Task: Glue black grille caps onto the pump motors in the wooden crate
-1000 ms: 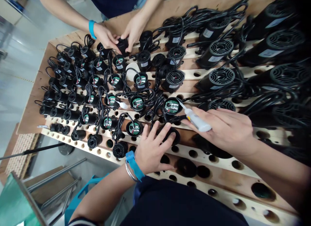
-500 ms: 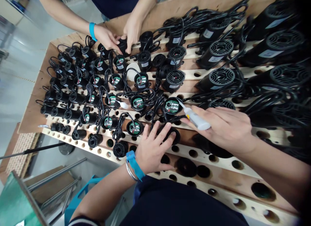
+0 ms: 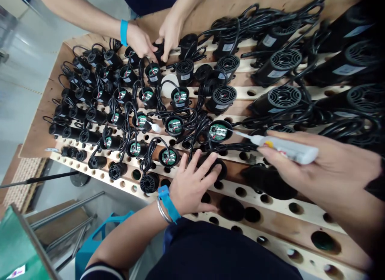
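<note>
In my right hand is a white glue bottle with a long thin nozzle, lying nearly level. The nozzle tip reaches the rim of an open black housing, inside which a green circuit board with red wires shows. My left hand lies with fingers spread over a dark round part on the wooden rack; whether it presses on it I cannot tell. Several more open housings with boards, such as this one, stand in rows to the left. A white-tipped nozzle lies by one of them.
Across the rack, a co-worker's hands hold a black part. Taller black housings with slotted tops and bundled black cables fill the right and back. A blue stool stands below left.
My right hand has drawn back to the right, and the glue bottle has tilted from steep to nearly level. My left hand stays in place. The view has shifted slightly.
</note>
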The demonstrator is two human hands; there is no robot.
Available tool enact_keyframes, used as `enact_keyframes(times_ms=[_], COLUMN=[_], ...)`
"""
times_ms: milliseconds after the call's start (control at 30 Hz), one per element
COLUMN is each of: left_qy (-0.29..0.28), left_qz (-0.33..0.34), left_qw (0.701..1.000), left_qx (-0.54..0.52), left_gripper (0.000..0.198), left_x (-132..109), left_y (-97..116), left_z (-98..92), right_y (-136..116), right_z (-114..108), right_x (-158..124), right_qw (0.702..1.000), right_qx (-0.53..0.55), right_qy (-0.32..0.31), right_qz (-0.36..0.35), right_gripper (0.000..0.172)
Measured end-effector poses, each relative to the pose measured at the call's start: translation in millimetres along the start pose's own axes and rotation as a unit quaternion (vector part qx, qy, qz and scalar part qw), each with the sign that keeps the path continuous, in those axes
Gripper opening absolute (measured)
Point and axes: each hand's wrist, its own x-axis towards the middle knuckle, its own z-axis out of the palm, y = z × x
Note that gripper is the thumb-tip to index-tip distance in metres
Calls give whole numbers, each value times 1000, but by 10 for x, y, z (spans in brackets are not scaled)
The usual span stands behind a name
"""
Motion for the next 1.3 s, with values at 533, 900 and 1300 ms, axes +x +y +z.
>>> enact_keyframes(times_ms=[533, 900, 1300], left_qy=[4, 12, 8], left_qz=[1, 5, 6], left_qw=[1000, 1000, 1000], left_qx=[-3, -6, -17], left_gripper=[103, 104, 106], left_x=[0, 2, 4], left_y=[2, -5, -6], left_z=[30, 27, 37], right_y=[41, 48, -7], right_z=[231, 231, 95], right_x=[180, 186, 183], right_qw=[964, 948, 998], right_qx=[-67, -88, 30], right_qy=[53, 80, 44], right_qz=[-252, -294, -17], right_gripper=[29, 31, 33])
